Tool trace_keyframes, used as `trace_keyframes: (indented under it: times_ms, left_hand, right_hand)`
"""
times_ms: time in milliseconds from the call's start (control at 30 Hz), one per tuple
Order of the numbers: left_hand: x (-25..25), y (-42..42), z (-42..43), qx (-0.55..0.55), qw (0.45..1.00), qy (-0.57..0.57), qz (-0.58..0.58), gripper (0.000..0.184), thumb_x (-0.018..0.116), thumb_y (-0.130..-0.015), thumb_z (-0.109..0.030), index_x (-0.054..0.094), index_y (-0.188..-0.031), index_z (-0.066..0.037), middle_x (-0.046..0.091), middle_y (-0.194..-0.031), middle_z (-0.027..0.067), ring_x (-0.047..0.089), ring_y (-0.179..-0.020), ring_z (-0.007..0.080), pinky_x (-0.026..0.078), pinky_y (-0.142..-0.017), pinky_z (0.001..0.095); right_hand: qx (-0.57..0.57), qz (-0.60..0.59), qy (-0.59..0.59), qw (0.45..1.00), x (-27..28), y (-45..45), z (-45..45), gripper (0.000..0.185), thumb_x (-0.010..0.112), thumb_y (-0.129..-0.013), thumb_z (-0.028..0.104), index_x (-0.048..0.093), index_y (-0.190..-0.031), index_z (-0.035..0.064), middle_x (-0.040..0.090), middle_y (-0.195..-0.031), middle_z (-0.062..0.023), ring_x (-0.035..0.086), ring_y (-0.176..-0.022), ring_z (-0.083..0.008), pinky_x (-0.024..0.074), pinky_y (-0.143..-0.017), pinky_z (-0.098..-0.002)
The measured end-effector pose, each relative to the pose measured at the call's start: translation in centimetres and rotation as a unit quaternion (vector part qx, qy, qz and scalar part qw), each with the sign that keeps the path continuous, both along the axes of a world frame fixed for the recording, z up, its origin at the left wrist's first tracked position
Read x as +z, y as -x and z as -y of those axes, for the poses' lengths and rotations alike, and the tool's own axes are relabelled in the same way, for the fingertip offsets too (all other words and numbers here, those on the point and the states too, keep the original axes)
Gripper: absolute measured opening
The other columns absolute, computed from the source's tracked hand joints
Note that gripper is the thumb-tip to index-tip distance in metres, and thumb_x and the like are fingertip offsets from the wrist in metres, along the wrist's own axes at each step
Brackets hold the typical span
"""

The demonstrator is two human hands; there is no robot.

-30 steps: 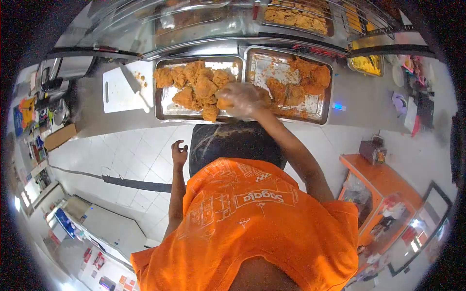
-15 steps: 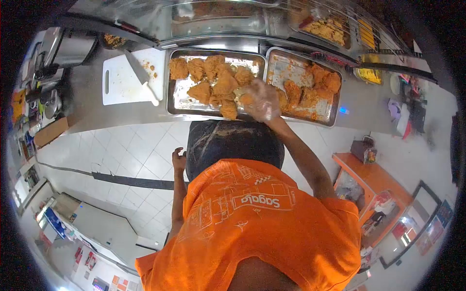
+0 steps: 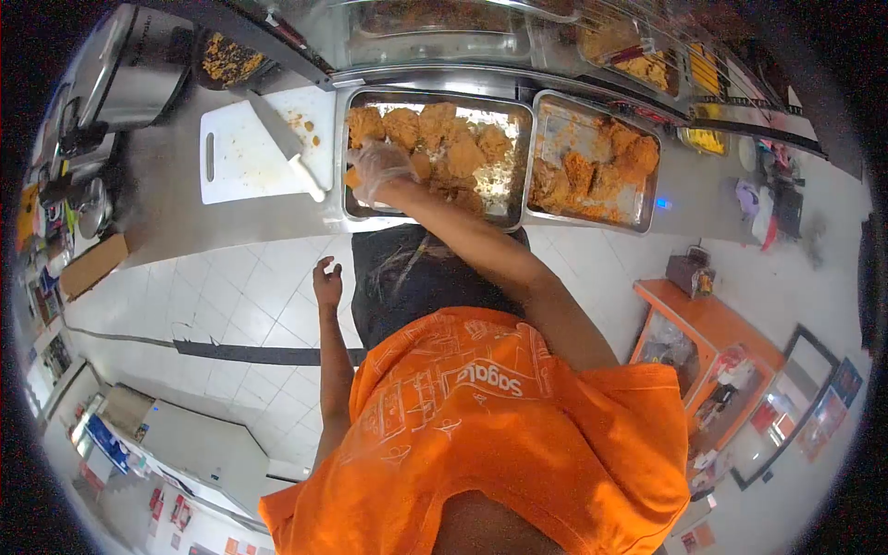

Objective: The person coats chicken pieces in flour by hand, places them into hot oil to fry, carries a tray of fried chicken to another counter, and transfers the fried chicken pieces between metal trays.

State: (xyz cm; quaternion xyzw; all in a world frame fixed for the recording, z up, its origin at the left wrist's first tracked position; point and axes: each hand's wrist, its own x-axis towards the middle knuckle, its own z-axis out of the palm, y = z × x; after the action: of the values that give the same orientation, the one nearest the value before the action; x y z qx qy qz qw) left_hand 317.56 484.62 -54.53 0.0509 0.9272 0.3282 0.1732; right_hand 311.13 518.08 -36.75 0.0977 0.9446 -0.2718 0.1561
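My right hand [image 3: 381, 173], in a clear plastic glove, is at the left front of the left metal tray [image 3: 514, 157]. Its fingers are closed around a piece of fried chicken [image 3: 352, 177], mostly hidden by the glove. Several browned, crusty fried chicken pieces [image 3: 462, 155] lie in this tray beside and behind the hand. My left hand [image 3: 326, 280] hangs bare over the floor in front of the counter, fingers loosely curled and apart, holding nothing. The right metal tray [image 3: 618, 211] carries more fried chicken pieces [image 3: 633, 153] and loose crumbs.
Left of the trays lies a white cutting board [image 3: 242, 171] with a knife [image 3: 282, 134] and crumbs on it. Behind it stands a dark container of crumbs [image 3: 231, 60]. A glass display case [image 3: 444, 46] borders the counter's back. An orange cabinet [image 3: 712, 324] is at right.
My right hand has moved left across the left tray, from its right edge to its left front corner. The left hand has risen slightly. The view has shifted a little.
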Motion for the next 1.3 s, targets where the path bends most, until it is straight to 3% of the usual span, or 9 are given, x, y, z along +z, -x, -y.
trace_keyframes:
  times_ms: [233, 300, 367, 500, 533, 733, 967, 1133, 1300]
  left_hand:
    - [-0.7, -0.2, 4.1, 0.011, 1.0, 0.017, 0.012, 0.03, 0.066, -0.081, -0.01, 0.061, -0.11, -0.004, 0.06, -0.112, 0.0146, 0.055, -0.107, 0.0288, 0.043, -0.093, 0.0375]
    - [-0.4, -1.6, 4.3, 0.035, 0.998, 0.034, 0.041, 0.029, 0.066, -0.081, -0.01, 0.06, -0.11, -0.005, 0.059, -0.112, 0.0134, 0.055, -0.106, 0.027, 0.044, -0.09, 0.0357]
    - [0.2, -3.2, 3.2, 0.109, 0.985, -0.013, 0.13, 0.029, 0.065, -0.082, -0.007, 0.06, -0.11, -0.005, 0.058, -0.112, 0.01, 0.054, -0.103, 0.0228, 0.047, -0.084, 0.0313]
    - [-9.7, -3.4, 9.4, 0.013, 0.964, -0.221, 0.15, 0.028, 0.066, -0.081, -0.002, 0.061, -0.108, -0.007, 0.058, -0.112, 0.0083, 0.054, -0.103, 0.0203, 0.048, -0.082, 0.0305]
    - [-9.1, -2.9, 9.0, -0.008, 0.978, -0.154, 0.14, 0.028, 0.067, -0.08, -0.003, 0.061, -0.108, -0.007, 0.06, -0.111, 0.0085, 0.055, -0.102, 0.0206, 0.048, -0.083, 0.0311]
    - [-2.2, 1.2, 4.0, 0.014, 0.995, -0.025, 0.091, 0.023, 0.064, -0.085, -0.011, 0.061, -0.107, -0.005, 0.065, -0.104, 0.0105, 0.061, -0.097, 0.0221, 0.047, -0.086, 0.0327]
    - [3.7, 0.8, -2.8, 0.016, 0.998, -0.059, -0.035, 0.019, 0.063, -0.087, -0.014, 0.063, -0.102, -0.002, 0.066, -0.094, 0.008, 0.062, -0.083, 0.0156, 0.05, -0.07, 0.0262]
    - [16.4, 1.0, -14.0, -0.007, 0.985, -0.094, -0.147, 0.013, 0.066, -0.085, -0.013, 0.068, -0.093, -0.003, 0.066, -0.083, 0.0049, 0.058, -0.07, 0.0093, 0.042, -0.055, 0.023]
    - [28.0, 0.9, -27.7, -0.225, 0.918, -0.236, -0.225, 0.012, 0.072, -0.078, -0.012, 0.072, -0.089, -0.008, 0.064, -0.079, 0.0049, 0.057, -0.063, 0.0148, 0.046, -0.056, 0.0258]
  right_hand:
    - [-0.116, -0.271, -0.082, 0.952, 1.2, -7.5, -7.2, 0.037, 0.061, -0.08, 0.025, 0.058, -0.115, 0.0139, 0.059, -0.115, -0.0183, 0.057, -0.104, -0.0362, 0.0465, -0.09, -0.0445]
    - [-0.163, -0.309, 0.03, 0.937, 1.4, -11.0, -11.6, 0.036, 0.061, -0.081, 0.026, 0.058, -0.116, 0.0146, 0.061, -0.112, -0.0196, 0.058, -0.105, -0.0351, 0.0448, -0.092, -0.0465]
    - [-0.234, -0.124, 0.0, 0.964, -2.2, -13.8, -16.7, 0.042, 0.059, -0.084, 0.031, 0.054, -0.124, 0.0163, 0.055, -0.126, -0.0185, 0.051, -0.118, -0.0338, 0.0383, -0.1, -0.0454]
    - [-0.072, 0.096, -0.176, 0.977, -1.6, -13.3, -17.9, 0.07, 0.058, -0.084, 0.048, 0.031, -0.144, 0.0241, 0.039, -0.144, -0.0126, 0.031, -0.136, -0.0274, 0.0225, -0.11, -0.0396]
    - [-0.075, 0.097, -0.174, 0.977, -1.9, -13.2, -17.8, 0.074, 0.059, -0.082, 0.05, 0.029, -0.145, 0.0241, 0.04, -0.144, -0.0125, 0.032, -0.136, -0.0272, 0.0225, -0.109, -0.0399]
    - [-0.109, -0.025, -0.159, 0.981, -7.5, -15.6, -19.4, 0.077, 0.065, -0.073, 0.058, 0.042, -0.137, 0.0204, 0.051, -0.133, -0.0122, 0.042, -0.128, -0.0285, 0.0251, -0.108, -0.0448]
    - [-0.209, -0.225, 0.062, 0.95, -7.4, -16.5, -21.1, 0.061, 0.08, -0.069, 0.028, 0.056, -0.122, 0.0112, 0.064, -0.111, -0.0085, 0.061, -0.102, -0.0202, 0.0486, -0.09, -0.0356]
    - [-0.336, -0.242, 0.477, 0.775, -0.8, -16.7, -18.7, 0.06, 0.08, -0.067, 0.0, 0.054, -0.12, 0.0005, 0.064, -0.105, -0.0072, 0.062, -0.093, -0.013, 0.0544, -0.079, -0.0278]
    - [-0.307, -0.26, 0.564, 0.721, 2.9, -17.0, -16.9, 0.057, 0.078, -0.07, -0.002, 0.051, -0.12, -0.0067, 0.063, -0.107, -0.0129, 0.062, -0.096, -0.0163, 0.0552, -0.08, -0.0289]
